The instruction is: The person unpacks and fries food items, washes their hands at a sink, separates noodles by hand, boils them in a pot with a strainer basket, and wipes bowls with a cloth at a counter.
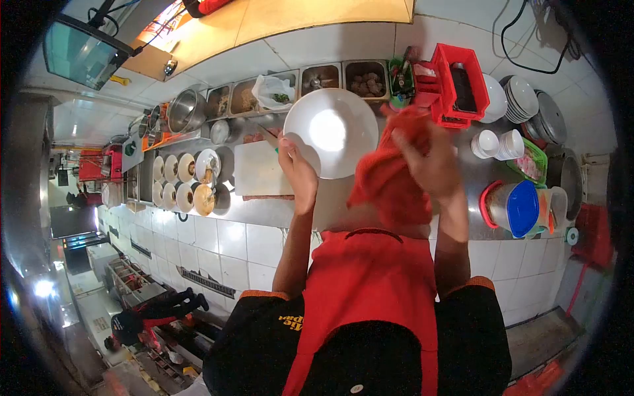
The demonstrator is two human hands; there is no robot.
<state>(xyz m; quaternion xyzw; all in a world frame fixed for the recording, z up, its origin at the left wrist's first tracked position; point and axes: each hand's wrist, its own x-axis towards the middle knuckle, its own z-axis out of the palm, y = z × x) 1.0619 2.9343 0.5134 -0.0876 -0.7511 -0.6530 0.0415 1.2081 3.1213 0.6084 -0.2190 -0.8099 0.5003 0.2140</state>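
Observation:
My left hand (298, 173) grips a round white bowl (350, 122) by its left rim and holds it up over the steel counter, its inside facing me. A bright glare sits in the middle of it. In my right hand (432, 162), smeared by motion, is a bunched red cloth (389, 175) that hangs down beside the bowl's right edge. A white cutting board (257, 168) lies on the counter left of my left hand. The knife (267, 132) near the board is partly hidden by that hand.
Two rows of bowls (187, 165) with food stand at left. Metal food pans (320, 79) line the back. Right of them are red baskets (459, 86), stacked plates (522, 99), small white bowls (508, 144) and a blue-lidded tub (522, 208). Another person (135, 327) is far off at lower left.

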